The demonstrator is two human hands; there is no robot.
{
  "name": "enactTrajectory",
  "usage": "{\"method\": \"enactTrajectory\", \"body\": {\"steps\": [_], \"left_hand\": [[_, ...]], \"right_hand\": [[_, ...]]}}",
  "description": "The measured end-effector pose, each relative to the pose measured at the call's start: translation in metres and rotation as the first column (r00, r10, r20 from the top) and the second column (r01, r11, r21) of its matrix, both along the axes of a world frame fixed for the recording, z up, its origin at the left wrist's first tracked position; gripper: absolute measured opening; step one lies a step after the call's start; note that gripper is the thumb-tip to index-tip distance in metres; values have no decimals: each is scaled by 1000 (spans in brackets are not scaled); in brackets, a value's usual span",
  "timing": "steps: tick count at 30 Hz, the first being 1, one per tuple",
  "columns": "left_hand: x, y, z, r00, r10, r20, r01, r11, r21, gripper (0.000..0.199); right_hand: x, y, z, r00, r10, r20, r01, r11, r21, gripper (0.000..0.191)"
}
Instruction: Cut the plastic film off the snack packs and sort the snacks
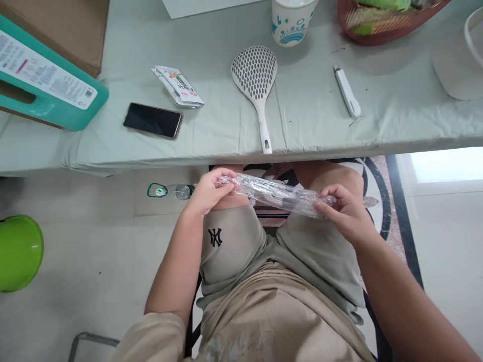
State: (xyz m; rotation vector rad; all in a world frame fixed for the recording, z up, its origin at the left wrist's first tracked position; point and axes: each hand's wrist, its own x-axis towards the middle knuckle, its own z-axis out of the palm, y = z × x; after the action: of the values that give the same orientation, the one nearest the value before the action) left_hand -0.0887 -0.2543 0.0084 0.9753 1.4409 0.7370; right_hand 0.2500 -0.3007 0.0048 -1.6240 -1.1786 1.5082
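A clear, crinkled plastic wrap stretches between my two hands above my lap. My left hand pinches its left end between thumb and fingers. At the other end my right hand grips the wrap, fingers curled, and a small tail of plastic sticks out beyond it. On the table beyond lies a white slotted skimmer, its handle pointing toward me. A black phone and a white printed packet rest to its left; a white peeler-like tool lies to its right.
The green-covered table spans the view ahead. On it stand a teal jug, a cardboard box, a paper cup, a red basket and a white container. A plastic bottle and green stool are below.
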Motion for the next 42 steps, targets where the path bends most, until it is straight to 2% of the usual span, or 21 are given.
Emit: {"method": "enactTrajectory", "body": {"steps": [2, 4, 6, 8, 12, 14, 17, 21, 23, 25, 26, 28, 29, 30, 32, 34, 35, 36, 38, 40, 42], "left_hand": [[-1, -1, 1, 994, 81, 74, -83, 996, 23, 50], [-1, -2, 2, 983, 129, 129, -135, 990, 38, 63], [-1, -4, 3, 984, 102, 145, -106, 994, 15, 49], [-1, -6, 4, 990, 46, 134, -41, 998, -39, 30], [0, -10, 7, 998, -3, 57, 14, 982, -190, 29], [0, -11, 8, 997, 17, 77, -1, 978, -207, 29], [-2, -11, 8, 973, 114, 201, -83, 984, -156, 23], [1, -7, 3, 926, 187, 327, -143, 978, -154, 28], [3, -4, 0, 935, 197, 295, -169, 979, -118, 32], [5, -1, -1, 957, 195, 216, -193, 981, -33, 27], [6, 0, -1, 963, 189, 190, -194, 981, 6, 25], [7, 2, 1, 968, 157, 195, -167, 985, 38, 27], [7, 3, 3, 968, 128, 216, -138, 990, 33, 28], [8, 4, 6, 967, 92, 237, -101, 995, 27, 29], [13, 6, 12, 967, 5, 256, -13, 999, 29, 32], [23, 8, 20, 963, -67, 261, 55, 997, 53, 37], [30, 9, 24, 958, -98, 268, 84, 994, 63, 40], [37, 11, 28, 951, -120, 285, 105, 992, 67, 44], [51, 15, 35, 937, -146, 317, 132, 989, 65, 57], [60, 20, 39, 946, -120, 302, 102, 992, 74, 67], [62, 26, 39, 966, -75, 248, 50, 993, 107, 72]], "right_hand": [[2, 0, 1, 997, -67, -39, 65, 997, -50, 48], [4, 0, 0, 992, -102, -71, 96, 992, -79, 47], [5, -1, -4, 987, -128, -102, 119, 989, -89, 33], [4, -1, -7, 976, -163, -146, 151, 985, -89, 29], [-4, 0, -6, 955, -203, -218, 169, 972, -162, 33], [-8, 2, -2, 941, -225, -251, 186, 967, -172, 35], [-8, 2, 2, 914, -246, -324, 221, 969, -112, 31], [-2, -4, 1, 921, -178, -346, 184, 983, -17, 26], [2, -10, 1, 955, -54, -291, 75, 995, 63, 30], [6, -16, 6, 966, 191, -174, -172, 978, 119, 34], [7, -19, 10, 935, 340, -100, -329, 937, 118, 34], [9, -21, 21, 817, 577, 24, -577, 814, 67, 32], [8, -21, 27, 771, 634, 55, -637, 770, 42, 31], [6, -19, 31, 761, 646, 58, -648, 761, 35, 31], [-5, -13, 36, 836, 548, -25, -546, 835, 70, 33], [-24, -4, 32, 917, 363, -166, -348, 931, 113, 40], [-35, 0, 28, 934, 284, -216, -264, 957, 117, 45], [-48, 3, 22, 932, 255, -259, -235, 966, 105, 49], [-71, 7, 10, 884, 259, -389, -267, 963, 34, 51], [-88, 6, 1, 829, 259, -496, -325, 945, -49, 48], [-96, -1, -4, 811, 218, -543, -333, 935, -121, 48]]}}
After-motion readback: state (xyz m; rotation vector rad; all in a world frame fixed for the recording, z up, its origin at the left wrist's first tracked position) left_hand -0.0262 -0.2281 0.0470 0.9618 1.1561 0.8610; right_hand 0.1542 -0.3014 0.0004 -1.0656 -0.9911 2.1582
